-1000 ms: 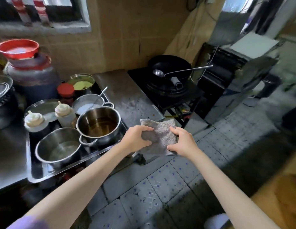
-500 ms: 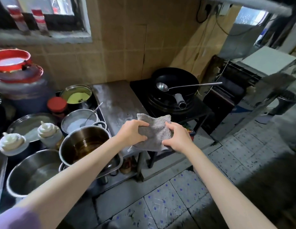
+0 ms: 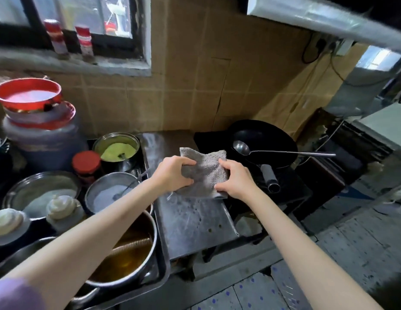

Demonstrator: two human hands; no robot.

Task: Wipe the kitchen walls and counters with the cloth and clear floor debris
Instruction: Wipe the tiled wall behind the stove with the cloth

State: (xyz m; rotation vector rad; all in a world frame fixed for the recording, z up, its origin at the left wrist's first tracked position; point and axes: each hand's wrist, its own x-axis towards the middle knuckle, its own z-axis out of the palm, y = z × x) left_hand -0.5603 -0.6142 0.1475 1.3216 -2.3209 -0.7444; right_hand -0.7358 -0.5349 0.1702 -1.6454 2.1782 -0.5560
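Head view: I hold the grey cloth (image 3: 205, 173) between both hands above the steel counter (image 3: 192, 220), my left hand (image 3: 172, 174) gripping its left edge with fingers curled round the fabric and my right hand (image 3: 234, 182) pinching its right edge, thumb on top. The cloth hangs bunched and partly folded, its lower edge just over the counter top; I cannot tell whether it touches the metal. The counter surface below it is speckled with dark spots. Just to the right stands a black wok (image 3: 264, 142) on a stove, with a metal ladle (image 3: 273, 151) lying across it, handle pointing right. To the left, a tray (image 3: 160, 276) carries a steel pot of amber liquid (image 3: 125, 256), a bowl of white powder (image 3: 110, 195), a bowl of yellow-green powder (image 3: 117, 149), a red-lidded jar (image 3: 86, 162) and two squeeze bottles (image 3: 60, 206). Behind everything runs the tan tiled wall (image 3: 195, 86), with a window (image 3: 72, 23) at the upper left. Grey patterned floor tiles (image 3: 363, 242) lie at the lower right.
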